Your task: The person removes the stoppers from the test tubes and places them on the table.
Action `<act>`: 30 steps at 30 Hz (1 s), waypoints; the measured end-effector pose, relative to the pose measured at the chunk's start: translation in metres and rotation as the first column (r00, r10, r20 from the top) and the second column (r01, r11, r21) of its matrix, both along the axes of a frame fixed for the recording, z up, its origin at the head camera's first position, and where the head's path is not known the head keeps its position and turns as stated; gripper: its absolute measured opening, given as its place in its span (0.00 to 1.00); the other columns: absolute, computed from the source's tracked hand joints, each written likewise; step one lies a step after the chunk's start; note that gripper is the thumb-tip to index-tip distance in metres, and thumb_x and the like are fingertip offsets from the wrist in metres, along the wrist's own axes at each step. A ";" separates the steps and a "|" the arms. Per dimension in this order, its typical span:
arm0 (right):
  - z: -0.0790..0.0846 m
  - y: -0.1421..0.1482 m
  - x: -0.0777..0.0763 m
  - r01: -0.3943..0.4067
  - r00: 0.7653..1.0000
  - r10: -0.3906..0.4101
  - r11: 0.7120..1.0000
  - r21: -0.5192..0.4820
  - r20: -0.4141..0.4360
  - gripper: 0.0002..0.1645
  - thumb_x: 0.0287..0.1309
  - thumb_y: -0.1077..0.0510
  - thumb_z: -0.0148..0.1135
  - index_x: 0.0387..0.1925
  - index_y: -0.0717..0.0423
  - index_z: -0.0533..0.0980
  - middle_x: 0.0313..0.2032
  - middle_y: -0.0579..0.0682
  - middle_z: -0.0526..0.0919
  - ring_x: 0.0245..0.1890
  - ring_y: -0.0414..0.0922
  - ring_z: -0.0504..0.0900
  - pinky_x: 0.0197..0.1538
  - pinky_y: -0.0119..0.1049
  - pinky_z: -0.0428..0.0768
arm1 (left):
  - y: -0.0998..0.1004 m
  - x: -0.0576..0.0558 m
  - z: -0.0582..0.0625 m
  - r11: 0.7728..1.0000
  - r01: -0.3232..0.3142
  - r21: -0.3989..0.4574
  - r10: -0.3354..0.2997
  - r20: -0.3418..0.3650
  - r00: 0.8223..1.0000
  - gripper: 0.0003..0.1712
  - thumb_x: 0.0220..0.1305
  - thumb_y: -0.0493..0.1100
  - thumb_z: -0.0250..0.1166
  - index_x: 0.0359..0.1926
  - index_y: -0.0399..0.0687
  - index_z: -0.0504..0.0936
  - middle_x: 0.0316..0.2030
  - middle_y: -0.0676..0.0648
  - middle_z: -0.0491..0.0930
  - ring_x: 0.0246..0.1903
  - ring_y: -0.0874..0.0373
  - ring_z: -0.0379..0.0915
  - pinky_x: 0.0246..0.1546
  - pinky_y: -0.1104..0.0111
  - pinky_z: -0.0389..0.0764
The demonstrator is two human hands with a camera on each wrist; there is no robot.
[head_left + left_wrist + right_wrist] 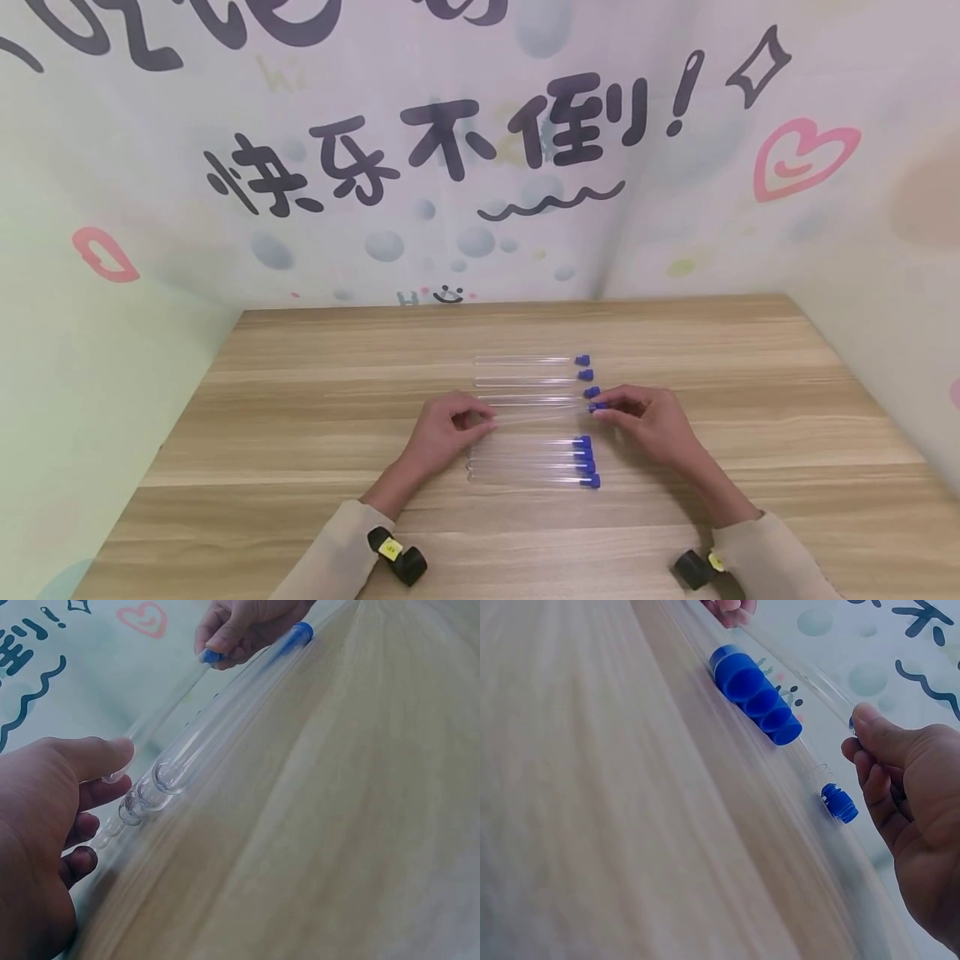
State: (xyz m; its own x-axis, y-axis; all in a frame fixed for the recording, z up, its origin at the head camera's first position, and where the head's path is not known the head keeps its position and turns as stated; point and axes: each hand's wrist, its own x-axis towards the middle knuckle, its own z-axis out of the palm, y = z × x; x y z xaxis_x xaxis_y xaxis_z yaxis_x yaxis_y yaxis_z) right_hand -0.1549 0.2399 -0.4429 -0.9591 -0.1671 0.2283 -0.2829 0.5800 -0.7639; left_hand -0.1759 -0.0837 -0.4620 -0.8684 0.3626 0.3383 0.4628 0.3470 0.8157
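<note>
Both hands hold one clear test tube (540, 414) just above the table. My left hand (450, 427) pinches its rounded end between thumb and forefinger. My right hand (658, 423) pinches the blue cap (212, 656) at the other end; the fingers cover much of it, so I cannot tell how far it sits on. Beyond the held tube lie uncapped test tubes (522, 382), with loose blue caps (586, 375) by their mouths. Nearer me, several test tubes (525, 479) lie side by side with blue caps (744, 684) on their right ends.
The wood-grain table (315, 358) reaches back to a white wall cloth (450, 233) with dark lettering and pink hearts. Pale cloth also hangs at both sides. Each wrist wears a black strapped device (397, 557).
</note>
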 end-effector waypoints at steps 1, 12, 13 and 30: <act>0.000 0.000 0.000 -0.002 1.000 0.002 1.000 0.001 -0.006 0.07 0.51 0.52 0.72 0.35 0.44 0.85 0.34 0.37 0.85 0.29 0.40 0.77 0.30 0.29 0.74 | 0.000 0.000 0.000 1.000 -0.002 -0.003 0.002 0.000 1.000 0.07 0.54 0.42 0.73 0.36 0.51 0.88 0.30 0.59 0.80 0.26 0.62 0.70 0.26 0.71 0.72; -0.001 0.000 0.000 -0.009 1.000 0.009 1.000 0.007 0.002 0.07 0.51 0.54 0.72 0.35 0.44 0.84 0.35 0.38 0.85 0.30 0.40 0.78 0.32 0.30 0.75 | 0.000 -0.001 0.000 1.000 -0.002 -0.028 0.003 0.009 1.000 0.07 0.54 0.41 0.73 0.36 0.52 0.88 0.30 0.60 0.79 0.27 0.62 0.69 0.27 0.71 0.71; -0.001 0.000 0.000 -0.009 1.000 0.009 1.000 0.007 0.003 0.07 0.51 0.54 0.72 0.35 0.44 0.84 0.35 0.38 0.85 0.30 0.40 0.79 0.32 0.30 0.76 | 0.000 0.000 0.000 1.000 -0.003 -0.029 0.003 0.012 1.000 0.07 0.54 0.41 0.73 0.36 0.52 0.88 0.30 0.60 0.79 0.27 0.62 0.69 0.27 0.71 0.71; -0.005 0.009 -0.002 0.039 0.997 -0.039 0.999 -0.005 0.059 0.08 0.53 0.49 0.71 0.36 0.42 0.83 0.36 0.37 0.84 0.35 0.41 0.80 0.37 0.31 0.77 | 0.000 -0.002 -0.001 0.998 -0.047 -0.030 0.049 0.044 0.998 0.07 0.52 0.37 0.73 0.35 0.49 0.88 0.30 0.60 0.79 0.27 0.62 0.69 0.28 0.70 0.71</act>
